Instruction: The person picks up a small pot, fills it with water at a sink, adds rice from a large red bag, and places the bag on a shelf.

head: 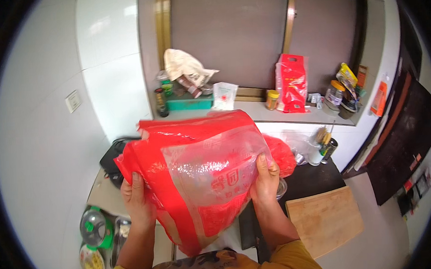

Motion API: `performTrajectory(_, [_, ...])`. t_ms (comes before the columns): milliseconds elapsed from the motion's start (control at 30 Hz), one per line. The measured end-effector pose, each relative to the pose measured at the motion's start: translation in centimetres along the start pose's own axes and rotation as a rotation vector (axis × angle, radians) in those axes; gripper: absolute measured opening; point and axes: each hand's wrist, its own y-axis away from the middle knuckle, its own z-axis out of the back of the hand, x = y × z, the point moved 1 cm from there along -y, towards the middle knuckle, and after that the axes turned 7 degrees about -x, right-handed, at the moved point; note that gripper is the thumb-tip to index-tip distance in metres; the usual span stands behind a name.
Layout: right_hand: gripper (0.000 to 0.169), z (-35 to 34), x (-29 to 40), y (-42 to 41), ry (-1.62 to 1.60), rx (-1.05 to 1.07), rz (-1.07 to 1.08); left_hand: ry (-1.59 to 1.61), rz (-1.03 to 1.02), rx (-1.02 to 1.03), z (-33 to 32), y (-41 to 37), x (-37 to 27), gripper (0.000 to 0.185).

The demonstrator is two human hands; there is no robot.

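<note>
A large red plastic bag [183,222] with a see-through panel and printed writing spans the space between my hands, in front of my chest. It looks slack and flattened, and light glints off its wrinkled film. My left hand [137,199] grips its left edge, thumb on the near face and fingers behind. At the right edge my right hand [266,179] pinches the film between thumb and fingers. The bag hides much of the counter beneath. Just past its right side sits another crumpled red plastic bag [282,157].
A wooden cutting board [327,219] lies on the right. To the left are a green lidded container [93,228], a plate of yellow food [92,262] and a black bag [112,162]. Behind, the windowsill [254,113] holds jars, a red package [293,82] and a teal box [189,103].
</note>
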Motion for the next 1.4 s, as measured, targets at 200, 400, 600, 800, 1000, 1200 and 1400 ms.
performTrajectory(200, [0.026, 2.0, -1.5, 2.2, -0.12, 0.37, -0.121, 0.004, -0.093, -0.047, -4.5, 4.4, -7.7, 0.021])
performTrajectory(400, [0.044, 9.7, -6.4, 9.0, 0.909, 1.223, -0.008, -0.1, -0.18, -0.042, -5.5, 9.4, -12.3, 0.018])
performTrajectory(600, [0.06, 9.5, -4.7, 16.0, 0.34, 1.361, -0.716, -0.126, -0.188, -0.287, -4.1, 16.0, -15.4, 0.021])
performTrajectory(800, [0.065, 7.0, -0.7, 21.4, 0.27, 1.273, -0.491, 0.113, -0.142, -0.307, -2.7, 21.2, -21.2, 0.025])
performTrajectory(1000, [0.052, 1.9, 5.8, 25.5, 0.385, 1.112, -0.182, 0.063, -0.265, -0.282, 1.6, 25.3, -25.8, 0.036])
performTrajectory(1200, [0.044, -2.5, 9.4, 30.7, 0.509, 1.172, 0.213, 0.033, -0.224, -0.437, 18.7, 32.2, -31.3, 0.038])
performTrajectory(1400, [0.025, -6.6, 10.9, 35.2, 0.744, 1.122, 0.461, 0.238, -0.224, -0.939, 18.0, 35.3, -29.3, 0.039])
